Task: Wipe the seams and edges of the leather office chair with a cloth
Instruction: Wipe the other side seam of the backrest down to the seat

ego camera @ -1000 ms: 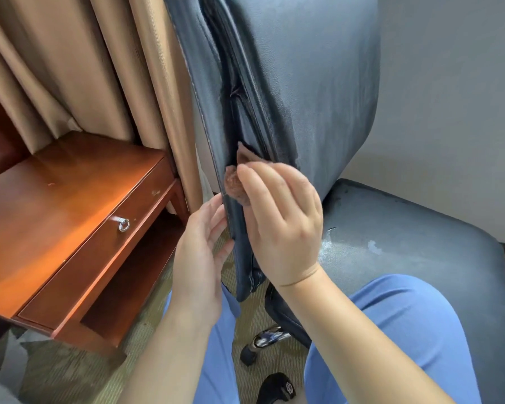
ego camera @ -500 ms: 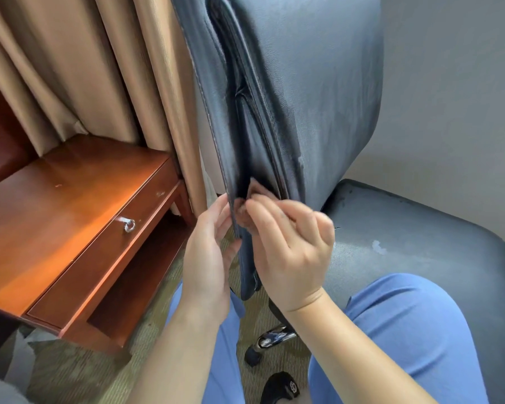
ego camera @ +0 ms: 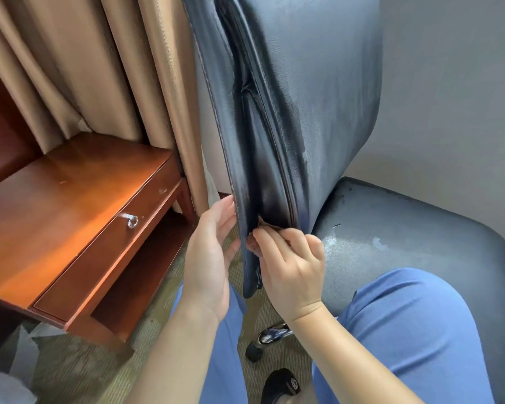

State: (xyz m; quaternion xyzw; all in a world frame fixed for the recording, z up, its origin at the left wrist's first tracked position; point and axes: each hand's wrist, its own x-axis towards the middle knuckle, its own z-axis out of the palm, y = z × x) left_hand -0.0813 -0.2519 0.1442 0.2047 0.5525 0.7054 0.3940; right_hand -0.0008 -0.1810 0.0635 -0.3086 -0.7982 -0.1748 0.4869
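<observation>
Right hand (ego camera: 292, 266) lower than a second ago, fingers curled on brown cloth (ego camera: 264, 224), now pressed deep into backrest seam (ego camera: 270, 199). Left hand (ego camera: 209, 258) open, flat against backrest edge (ego camera: 236, 217).

A wooden desk (ego camera: 70, 205) stands left of the chair backrest (ego camera: 303, 97), curtains (ego camera: 85, 68) behind it.

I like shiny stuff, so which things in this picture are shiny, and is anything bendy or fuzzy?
Head view: window-like glare gleams on the wooden table top; the chair back has a soft sheen; the curtain edges bow from the wide lens; nothing looks badly blurred.
</observation>
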